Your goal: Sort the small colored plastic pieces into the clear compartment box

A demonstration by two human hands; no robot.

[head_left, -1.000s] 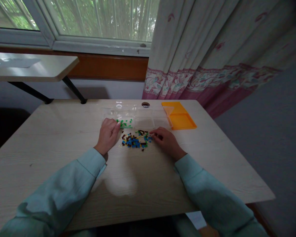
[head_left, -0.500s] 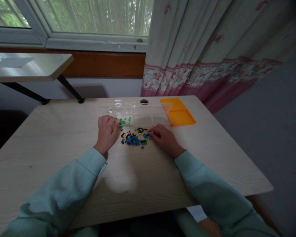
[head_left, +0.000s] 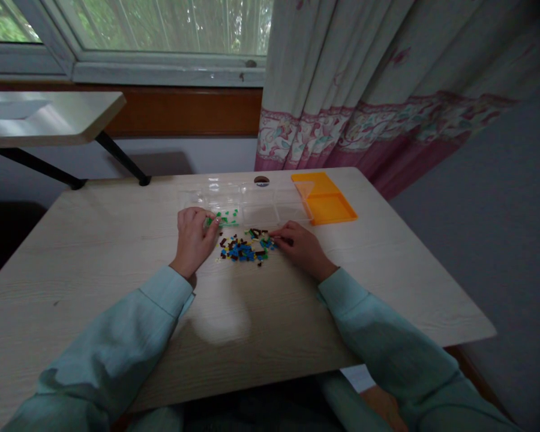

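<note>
A loose pile of small building bricks [head_left: 243, 249] in blue, brown, yellow and green lies on the table. Just behind it is a clear plastic compartment box [head_left: 257, 215], with green bricks [head_left: 227, 217] in one of its compartments. My left hand [head_left: 194, 237] is closed at the box's near left corner, thumb and fingers on its edge beside the green bricks. At the right edge of the pile, my right hand [head_left: 302, 247] has thumb and forefinger pinched together. Whatever is between those fingertips is too small to make out.
An orange tray-like lid [head_left: 328, 207] lies right of the box, partly behind its clear end. A dark oval hole [head_left: 261, 180] is near the table's back edge. To the left, a raised shelf [head_left: 49, 120] stands on black legs. A curtain [head_left: 315, 90] hangs behind.
The view has shifted slightly. My left fingers have moved a little at the box corner, showing more green bricks beside them. My right hand stays pinched at the pile's edge.
</note>
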